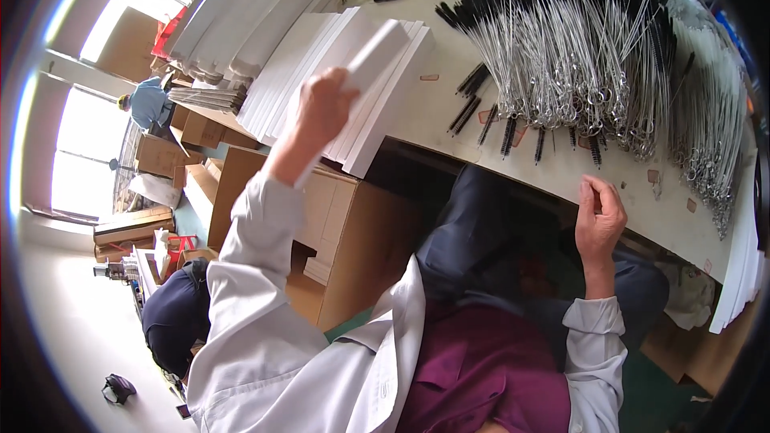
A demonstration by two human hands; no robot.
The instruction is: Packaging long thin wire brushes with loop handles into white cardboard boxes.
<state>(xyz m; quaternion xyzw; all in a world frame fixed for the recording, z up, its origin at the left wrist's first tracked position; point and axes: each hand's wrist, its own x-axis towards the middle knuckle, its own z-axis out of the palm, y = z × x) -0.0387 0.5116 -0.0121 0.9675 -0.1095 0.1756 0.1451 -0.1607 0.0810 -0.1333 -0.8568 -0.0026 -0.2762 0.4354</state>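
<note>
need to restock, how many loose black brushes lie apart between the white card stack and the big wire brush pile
About 4: loose black brushes in a small cluster on the table, just left of the wire brush pile. They overlap, so more may be hidden.

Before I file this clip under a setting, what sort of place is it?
Probably a small packing or assembly workshop: a heap of wire-handled black brushes on the table, stacks of flat white boxes, and cardboard cartons on the floor.

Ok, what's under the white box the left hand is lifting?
The left hand holds a flat white box above a row of stacked white boxes; the table beneath them is covered.
</note>
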